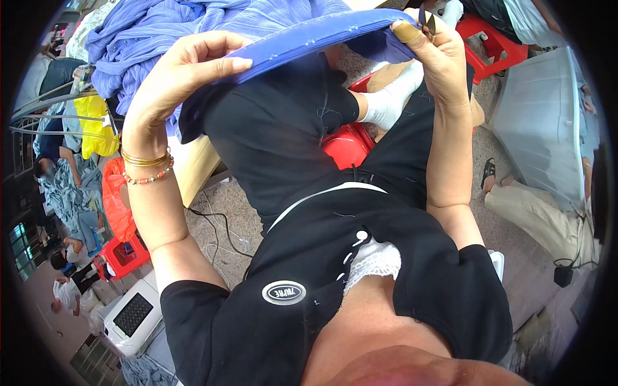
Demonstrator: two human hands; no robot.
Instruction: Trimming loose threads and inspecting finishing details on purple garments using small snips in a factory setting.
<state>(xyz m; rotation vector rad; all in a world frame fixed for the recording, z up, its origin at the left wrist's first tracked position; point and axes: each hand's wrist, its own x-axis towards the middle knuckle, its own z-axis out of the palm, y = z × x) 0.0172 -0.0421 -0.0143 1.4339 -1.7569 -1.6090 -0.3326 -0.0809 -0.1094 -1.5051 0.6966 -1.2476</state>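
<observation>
A blue-violet pleated garment (145, 42) lies heaped over my lap at the top of the view. Its stitched band (302, 40) is stretched in a curve between my hands, with small white thread bits along it. My left hand (187, 67) pinches the band's left end between thumb and fingers. At the other end, my right hand (438, 58) grips the fabric and also holds small dark thread snips (427, 23), their blades pointing up. A tan cover (405, 31) wraps the right thumb. Some right fingers are hidden behind the cloth and hand.
Red plastic stools (494, 45) stand on the right and at the left behind my arm (122, 256). A large translucent bin (537, 122) is at the right. Cords (219, 225) trail over the floor. Other people sit among cloth piles (71, 193) at the left.
</observation>
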